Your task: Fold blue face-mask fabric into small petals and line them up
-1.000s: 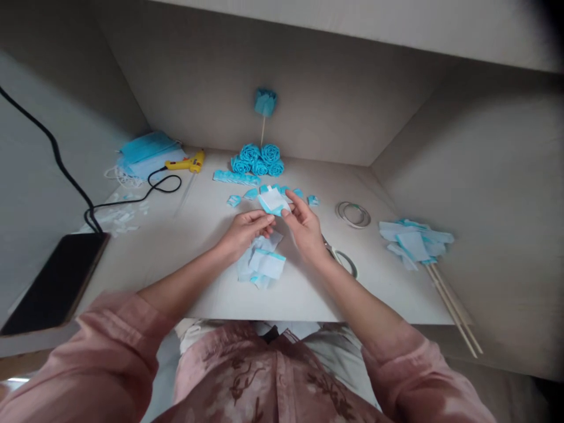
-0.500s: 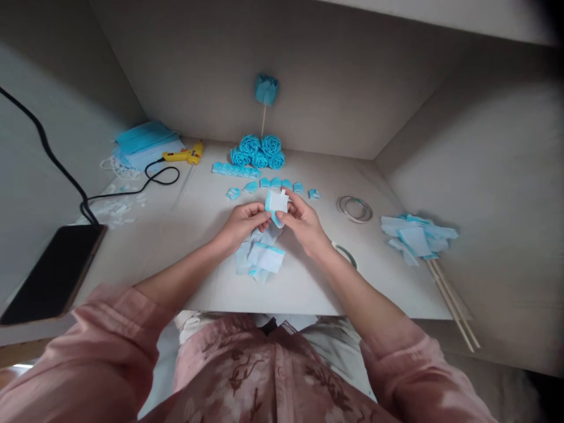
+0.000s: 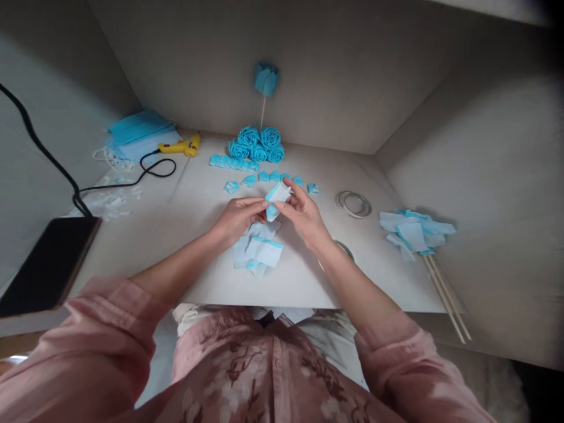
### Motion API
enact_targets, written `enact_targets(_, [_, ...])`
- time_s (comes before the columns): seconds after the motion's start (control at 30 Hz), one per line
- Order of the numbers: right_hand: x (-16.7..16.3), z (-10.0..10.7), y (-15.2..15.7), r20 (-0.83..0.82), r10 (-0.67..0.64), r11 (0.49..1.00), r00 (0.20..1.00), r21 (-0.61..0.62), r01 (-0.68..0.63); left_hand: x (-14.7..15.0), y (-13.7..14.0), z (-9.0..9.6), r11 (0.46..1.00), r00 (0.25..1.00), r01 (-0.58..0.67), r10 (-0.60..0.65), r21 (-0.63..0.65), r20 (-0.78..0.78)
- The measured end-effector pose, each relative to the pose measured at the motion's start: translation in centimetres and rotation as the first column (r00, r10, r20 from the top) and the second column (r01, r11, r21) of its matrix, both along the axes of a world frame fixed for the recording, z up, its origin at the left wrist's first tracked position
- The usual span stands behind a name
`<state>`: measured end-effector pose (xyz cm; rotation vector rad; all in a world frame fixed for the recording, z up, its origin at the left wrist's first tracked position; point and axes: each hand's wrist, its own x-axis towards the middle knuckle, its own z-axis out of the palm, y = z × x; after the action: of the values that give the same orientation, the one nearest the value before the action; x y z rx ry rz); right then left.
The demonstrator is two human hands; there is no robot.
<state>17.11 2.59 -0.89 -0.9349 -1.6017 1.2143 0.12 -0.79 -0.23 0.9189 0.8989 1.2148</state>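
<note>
Between my two hands is a small folded piece of blue and white mask fabric (image 3: 277,196). My left hand (image 3: 240,218) pinches its left edge with thumb and fingertips. With the thumb in front and fingers behind, my right hand (image 3: 304,214) grips its right side. Loose cut fabric pieces (image 3: 264,252) lie on the table just below the hands. Beyond the hands runs a row of small folded blue petals (image 3: 263,176), with a pleated blue strip (image 3: 233,163) behind it. Several blue fabric roses (image 3: 259,144) are grouped at the back.
A yellow glue gun (image 3: 185,145) and stacked face masks (image 3: 141,135) lie back left. A black phone (image 3: 48,264) sits at left near white scraps (image 3: 117,200). Tape rolls (image 3: 353,204), wooden sticks (image 3: 445,296) and fabric strips (image 3: 414,232) are at right. A blue flower (image 3: 266,79) stands on a stick.
The fabric piece has been tilted between my fingers, its top now leaning to the right. Both hands keep hold of it. The whole view has shifted slightly.
</note>
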Motion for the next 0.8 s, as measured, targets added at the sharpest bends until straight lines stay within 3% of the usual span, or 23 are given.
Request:
enact_targets(0.2, [0.8, 0.8, 0.3, -0.010, -0.032, 0.999, 0.999, 0.030, 0.032, -0.1, 0.0, -0.2, 0.998, 0.996, 0.044, -0.046, -0.036, -0.076])
enact_targets(0.3, [0.9, 0.9, 0.1, 0.039, -0.073, 0.981, 0.997, 0.182, 0.064, -0.1, 0.1, -0.2, 0.998, 0.995, 0.036, -0.040, -0.049, -0.088])
enact_targets(0.43, [1.0, 1.2, 0.0, 0.195, -0.138, 0.886, 0.971, 0.463, 0.033, -0.3, 0.2, -0.2, 0.997, 0.999, 0.023, -0.026, -0.067, -0.041])
enact_targets(0.53, [1.1, 1.2, 0.1, 0.287, -0.187, 0.801, 0.939, 0.598, -0.023, -0.3, 0.3, -0.2, 0.997, 0.999, 0.029, -0.030, -0.071, -0.015])
enact_targets(0.67, [1.3, 1.0, 0.2, 0.356, -0.235, 0.712, 0.905, 0.696, -0.089, -0.3, 0.3, -0.1, 0.997, 0.999, 0.035, -0.035, -0.063, 0.004])
enact_targets(0.8, [1.4, 0.9, 0.4, 0.382, -0.264, 0.667, 0.886, 0.736, -0.118, -0.3, 0.2, 0.1, 0.997, 0.999, 0.041, -0.041, -0.065, 0.002])
